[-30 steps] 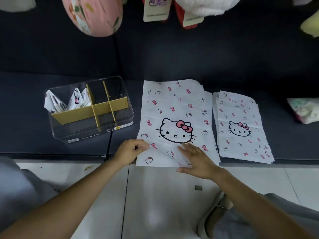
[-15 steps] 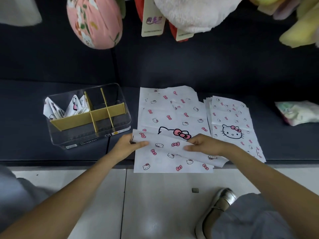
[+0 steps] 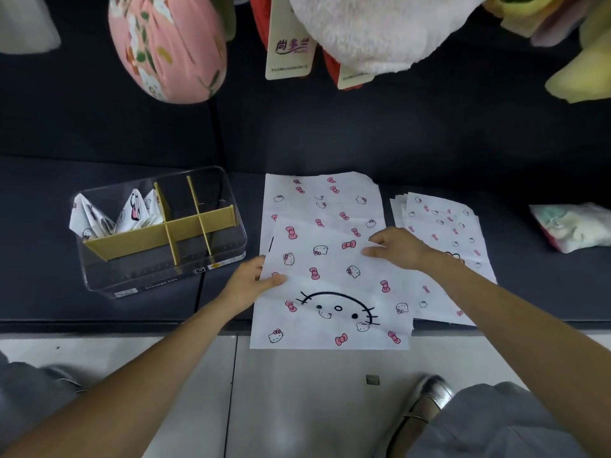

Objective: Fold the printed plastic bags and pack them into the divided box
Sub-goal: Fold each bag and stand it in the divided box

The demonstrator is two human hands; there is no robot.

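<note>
A white plastic bag printed with pink bows and cat faces [image 3: 330,259] lies on the dark seat, its near part folded up and over. My left hand [image 3: 251,282] pinches the flap's left edge. At the flap's right corner my right hand [image 3: 396,247] pinches the far edge. A stack of flat bags of the same print [image 3: 443,226] lies just to the right, partly under my right forearm. To the left stands the clear divided box [image 3: 158,233] with yellow dividers. Several folded bags [image 3: 112,216] stand in its far left compartment.
Plush toys with a paper tag [image 3: 289,38] and a pink floral cushion [image 3: 168,44] hang over the dark sofa back. A pale packet [image 3: 575,226] lies at the far right of the seat. Below the seat edge are white floor tiles and a silver shoe [image 3: 426,404].
Both hands lifted the bag's near edge and carried it away from me, so the fold now covers the bag's middle and the big cat face shows reversed through the plastic.
</note>
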